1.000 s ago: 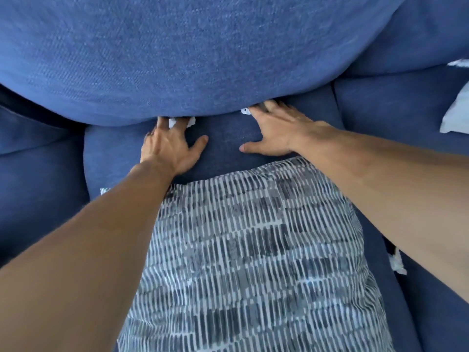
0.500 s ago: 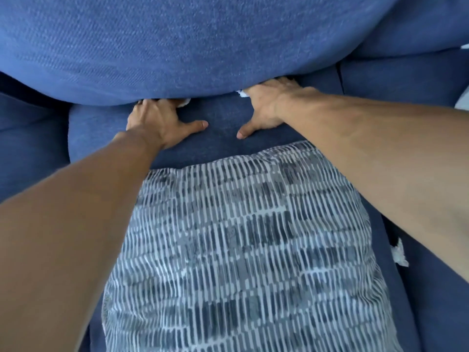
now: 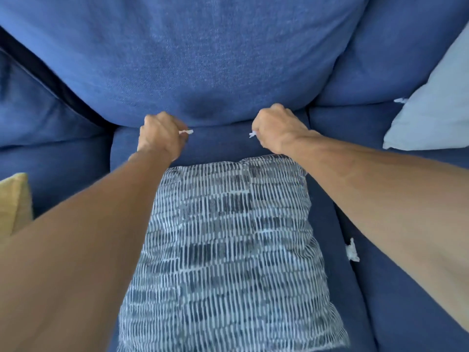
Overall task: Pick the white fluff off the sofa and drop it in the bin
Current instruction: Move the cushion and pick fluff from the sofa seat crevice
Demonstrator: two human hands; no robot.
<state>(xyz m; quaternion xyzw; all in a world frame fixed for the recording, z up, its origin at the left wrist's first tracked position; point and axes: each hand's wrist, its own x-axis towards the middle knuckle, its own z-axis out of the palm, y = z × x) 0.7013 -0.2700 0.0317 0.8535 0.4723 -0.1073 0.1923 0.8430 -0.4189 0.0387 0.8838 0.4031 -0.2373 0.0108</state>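
Both my hands are fisted over the back of the blue sofa seat (image 3: 220, 143), just in front of the back cushion (image 3: 203, 59). My left hand (image 3: 160, 138) holds a piece of white fluff (image 3: 186, 132) that sticks out to the right. My right hand (image 3: 276, 133) holds another white fluff piece (image 3: 252, 134) that pokes out to the left. A loose tuft of fluff (image 3: 352, 251) lies in the seam between seat cushions under my right forearm. A small fluff bit (image 3: 400, 100) sits at the far right. No bin is in view.
A patterned grey-and-white cushion (image 3: 228, 250) lies on the seat between my forearms. A pale blue pillow (image 3: 431, 110) leans at the right. A yellow cushion (image 3: 12, 201) shows at the left edge.
Both hands have come out from the crease under the back cushion and closed into fists, each now holding a piece of white fluff. The view has pulled back and up.
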